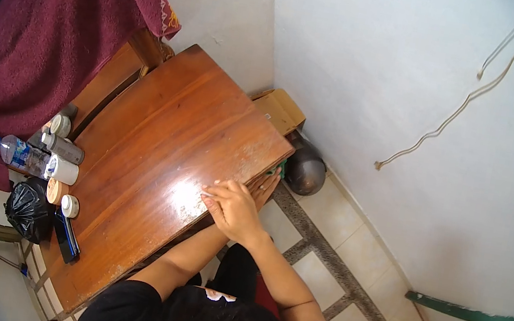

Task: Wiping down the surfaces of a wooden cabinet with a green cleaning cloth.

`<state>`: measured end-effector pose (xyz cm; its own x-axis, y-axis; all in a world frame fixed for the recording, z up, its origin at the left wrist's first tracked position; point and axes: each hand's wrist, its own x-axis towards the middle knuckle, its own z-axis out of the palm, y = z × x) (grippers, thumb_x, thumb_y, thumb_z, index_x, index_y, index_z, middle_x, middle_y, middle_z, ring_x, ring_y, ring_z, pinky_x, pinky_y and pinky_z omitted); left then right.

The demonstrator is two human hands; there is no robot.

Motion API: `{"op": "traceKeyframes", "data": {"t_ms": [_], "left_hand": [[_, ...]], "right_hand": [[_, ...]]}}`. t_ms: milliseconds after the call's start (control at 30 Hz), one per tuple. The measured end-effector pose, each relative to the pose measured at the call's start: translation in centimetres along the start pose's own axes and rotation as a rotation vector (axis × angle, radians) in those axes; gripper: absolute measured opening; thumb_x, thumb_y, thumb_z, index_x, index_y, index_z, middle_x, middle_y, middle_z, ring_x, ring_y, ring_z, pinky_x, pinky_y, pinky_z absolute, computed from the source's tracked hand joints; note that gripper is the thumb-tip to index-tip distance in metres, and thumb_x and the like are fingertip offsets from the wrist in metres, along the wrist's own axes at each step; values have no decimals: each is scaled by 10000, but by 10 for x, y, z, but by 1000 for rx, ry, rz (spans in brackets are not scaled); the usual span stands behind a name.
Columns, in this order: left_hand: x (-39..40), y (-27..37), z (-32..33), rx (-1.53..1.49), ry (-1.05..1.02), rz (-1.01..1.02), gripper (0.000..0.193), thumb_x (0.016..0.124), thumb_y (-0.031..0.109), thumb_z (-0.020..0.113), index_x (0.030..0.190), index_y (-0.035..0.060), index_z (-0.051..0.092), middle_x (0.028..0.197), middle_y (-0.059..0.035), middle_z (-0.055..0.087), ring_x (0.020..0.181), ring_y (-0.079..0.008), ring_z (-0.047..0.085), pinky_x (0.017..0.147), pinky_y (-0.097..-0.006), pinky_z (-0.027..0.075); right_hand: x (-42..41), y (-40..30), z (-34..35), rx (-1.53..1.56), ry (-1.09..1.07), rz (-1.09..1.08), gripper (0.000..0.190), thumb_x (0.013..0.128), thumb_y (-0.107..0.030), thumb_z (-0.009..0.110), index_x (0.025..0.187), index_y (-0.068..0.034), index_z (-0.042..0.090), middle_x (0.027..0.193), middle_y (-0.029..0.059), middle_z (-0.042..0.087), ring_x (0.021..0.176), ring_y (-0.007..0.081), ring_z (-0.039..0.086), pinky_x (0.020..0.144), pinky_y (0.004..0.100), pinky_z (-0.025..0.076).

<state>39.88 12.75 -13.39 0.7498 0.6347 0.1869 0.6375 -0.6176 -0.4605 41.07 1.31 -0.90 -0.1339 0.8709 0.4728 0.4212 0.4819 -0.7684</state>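
Observation:
My right hand is over the near edge of the wooden table, its fingers curled around a small whitish thing too small to name. Beyond it, my left hand reaches under my right arm to the table's right corner. Its fingers lie beside a green cloth, partly hidden by the table edge; whether they grip the cloth cannot be told. Light glares off the tabletop just left of my right hand.
Jars, a grey bottle, a plastic water bottle and a phone line the table's left side, beside a black plastic bag. A maroon towel hangs there. A cardboard box and dark helmet stand by the wall.

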Motion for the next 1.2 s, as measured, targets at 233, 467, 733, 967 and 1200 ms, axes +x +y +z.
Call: {"op": "traceKeyframes", "data": {"t_ms": [233, 467, 733, 967, 1200], "left_hand": [[-41, 16, -4, -215, -123, -87, 542, 909, 107, 518, 1431, 18, 403, 1476, -193, 420, 1367, -318, 399, 1117, -425, 338], [-16, 24, -15, -423, -243, -180, 546, 899, 97, 524, 1426, 15, 407, 1473, -192, 426, 1358, -330, 409, 1113, -427, 345], [-22, 31, -18, -666, -368, -242, 552, 887, 86, 532, 1421, 12, 412, 1468, -191, 434, 1348, -343, 421, 1109, -429, 353], [-52, 42, -16, -849, -471, -407, 557, 877, 76, 539, 1417, 9, 416, 1465, -191, 440, 1339, -354, 432, 1105, -430, 359], [-55, 76, -19, -601, -104, -557, 397, 813, 87, 583, 1207, 36, 606, 1278, -196, 588, 1219, -359, 531, 1096, -500, 350]], "right_hand": [[33, 19, -17, 248, -193, 264, 431, 1000, -278, 500, 827, 23, 755, 879, 159, 729, 939, 279, 619, 877, 381, 466], [80, 39, -27, 233, -455, 532, 606, 1025, -386, 449, 677, 19, 736, 724, 117, 734, 710, 194, 687, 766, 303, 516], [88, 46, -41, 373, -501, 722, 614, 1017, -407, 445, 670, 1, 744, 670, 93, 723, 634, 176, 683, 681, 284, 523], [63, 88, -66, 281, -353, 88, 313, 956, -179, 561, 796, 18, 744, 852, 134, 735, 953, 248, 685, 807, 320, 536], [69, 117, -140, -306, -588, -446, 586, 853, -238, 674, 1410, -161, 509, 1511, 32, 434, 1425, 261, 349, 1136, 563, 276]]}}
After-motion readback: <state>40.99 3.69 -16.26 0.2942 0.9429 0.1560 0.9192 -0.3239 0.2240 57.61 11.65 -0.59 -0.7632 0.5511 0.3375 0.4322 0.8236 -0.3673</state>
